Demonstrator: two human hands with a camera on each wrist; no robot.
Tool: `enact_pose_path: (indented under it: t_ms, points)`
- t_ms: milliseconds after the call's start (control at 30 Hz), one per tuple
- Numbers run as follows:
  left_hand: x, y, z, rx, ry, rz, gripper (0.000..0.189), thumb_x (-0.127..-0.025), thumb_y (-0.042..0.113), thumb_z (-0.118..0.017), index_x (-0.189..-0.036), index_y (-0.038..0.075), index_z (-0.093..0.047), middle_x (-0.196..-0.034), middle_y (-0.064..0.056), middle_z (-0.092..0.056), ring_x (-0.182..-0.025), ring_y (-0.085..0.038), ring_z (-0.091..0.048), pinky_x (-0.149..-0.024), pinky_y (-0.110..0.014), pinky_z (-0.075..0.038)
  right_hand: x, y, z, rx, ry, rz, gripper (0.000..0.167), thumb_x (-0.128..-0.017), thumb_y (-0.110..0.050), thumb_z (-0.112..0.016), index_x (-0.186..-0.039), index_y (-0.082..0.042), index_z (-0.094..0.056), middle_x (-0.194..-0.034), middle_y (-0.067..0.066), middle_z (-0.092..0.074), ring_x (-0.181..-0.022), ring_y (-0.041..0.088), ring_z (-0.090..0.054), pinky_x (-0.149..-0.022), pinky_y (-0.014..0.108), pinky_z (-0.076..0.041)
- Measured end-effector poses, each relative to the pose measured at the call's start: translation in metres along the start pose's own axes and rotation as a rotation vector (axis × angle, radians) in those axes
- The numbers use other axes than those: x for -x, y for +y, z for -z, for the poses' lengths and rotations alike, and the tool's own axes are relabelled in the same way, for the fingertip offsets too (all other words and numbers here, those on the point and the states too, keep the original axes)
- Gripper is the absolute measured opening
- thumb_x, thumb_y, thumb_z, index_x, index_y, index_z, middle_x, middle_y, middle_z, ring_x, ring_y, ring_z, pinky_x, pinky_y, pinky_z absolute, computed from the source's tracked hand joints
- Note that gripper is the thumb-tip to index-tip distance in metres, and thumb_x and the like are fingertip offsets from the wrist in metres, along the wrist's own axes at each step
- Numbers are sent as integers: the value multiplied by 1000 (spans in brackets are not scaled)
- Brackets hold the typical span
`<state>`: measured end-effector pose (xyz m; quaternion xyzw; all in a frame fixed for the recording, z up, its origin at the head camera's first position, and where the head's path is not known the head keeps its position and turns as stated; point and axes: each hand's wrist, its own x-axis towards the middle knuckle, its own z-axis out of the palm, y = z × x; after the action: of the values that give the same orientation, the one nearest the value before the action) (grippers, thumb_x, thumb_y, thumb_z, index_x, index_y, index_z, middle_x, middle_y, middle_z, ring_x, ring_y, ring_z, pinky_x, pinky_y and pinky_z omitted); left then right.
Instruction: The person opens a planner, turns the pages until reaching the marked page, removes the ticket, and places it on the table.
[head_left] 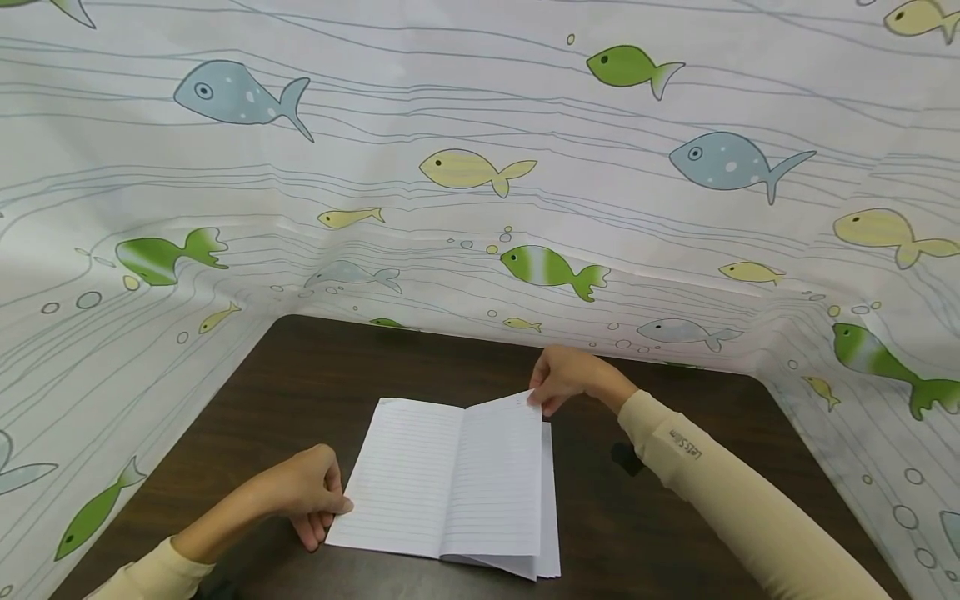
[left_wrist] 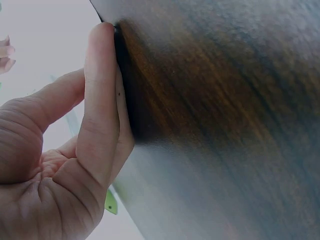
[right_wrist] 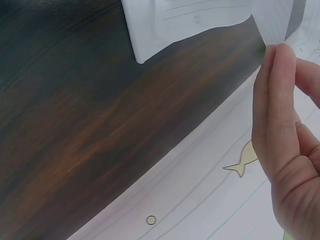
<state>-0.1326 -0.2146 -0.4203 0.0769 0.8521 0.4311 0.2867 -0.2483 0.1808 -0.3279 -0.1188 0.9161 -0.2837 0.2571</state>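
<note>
We see the worktop (head_left: pixel 307 383) edged by a fish-print sheet (head_left: pixel 420 250), open room beyond the spread notebook (head_left: pixel 408 483) lying near the middle, left hand (head_left: pixel 309 492) pinching its left edge, right hand (head_left: pixel 568 377) pinching a lifted page (head_left: pixel 497 479) by its far right corner.

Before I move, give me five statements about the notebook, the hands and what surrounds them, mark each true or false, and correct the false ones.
1. The open white lined-paper notebook lies on the dark brown wood-grained table. True.
2. The bare left hand and bare right hand both touch the notebook. True.
3. The right hand pinches the notebook's bottom edge. False: it pinches the upper outer corner of the white lined right page.
4. The notebook's pages are unlined. False: thin ruled lines cross them.
5. The cream fabric right sleeve bears dark lettering. True.
</note>
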Motion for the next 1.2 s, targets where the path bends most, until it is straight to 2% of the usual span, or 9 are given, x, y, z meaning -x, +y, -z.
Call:
enact_pose_path:
  t_ms: [167, 333, 467, 633, 867, 1033, 1200]
  points:
    - [-1, 2, -1, -8, 23, 30, 22, -93, -3, -77, -79, -3, -61, -65, -15, -66, -51, -21, -72, -51, -38, -67, -2, -9, 1, -10, 23, 13, 10, -93, -5, -84, -92, 1, -76, -87, 11, -78, -70, 17, -79, -80, 31, -70]
    - [-1, 2, 0, -3, 15, 15, 22, -93, -3, -77, -77, -3, -61, -64, -15, -66, -51, -21, -72, -51, -39, -67, -5, -20, 1, -11, 36, 22, 10, -94, -5, -83, -95, 2, -76, -90, 13, -78, -74, 21, -81, -81, 33, -71]
    - [-1, 1, 0, 6, 3, -3, 22, -93, -3, -77, -79, -4, -61, -65, -15, -66, -51, -21, -72, -51, -39, -67, -6, -30, -2, -12, 33, 35, 8, -95, -3, -81, -98, 2, -76, -93, 14, -77, -73, 20, -80, -80, 33, -71]
    - [0, 1, 0, 8, 2, 6, 21, -93, -3, -77, -82, -3, -60, -66, -15, -67, -52, -21, -72, -52, -39, -68, -7, -42, -7, -25, 24, 42, 8, -95, -3, -81, -98, 2, -76, -94, 14, -78, -71, 18, -79, -77, 31, -71]
    - [1, 0, 2, 1, -9, -16, 21, -93, -4, -77, -78, -3, -62, -64, -13, -66, -50, -18, -71, -51, -38, -67, -15, -57, -14, -12, 10, 60, 9, -95, -3, -81, -100, 2, -76, -94, 13, -78, -73, 19, -80, -79, 32, -71]
    - [0, -1, 1, 13, -9, 2, 21, -93, -3, -77, -78, -3, -62, -64, -14, -66, -51, -19, -71, -51, -39, -67, -20, -66, -21, -23, -5, 66, 9, -95, -2, -80, -99, 3, -75, -93, 14, -77, -74, 21, -81, -81, 35, -71]
    - [0, 0, 1, 19, 3, 23, 22, -93, -2, -78, -78, -4, -62, -65, -15, -67, -51, -20, -72, -52, -39, -67, -25, -69, -26, -30, -8, 79, 7, -95, -1, -80, -98, 3, -75, -92, 14, -78, -72, 19, -80, -79, 33, -71]
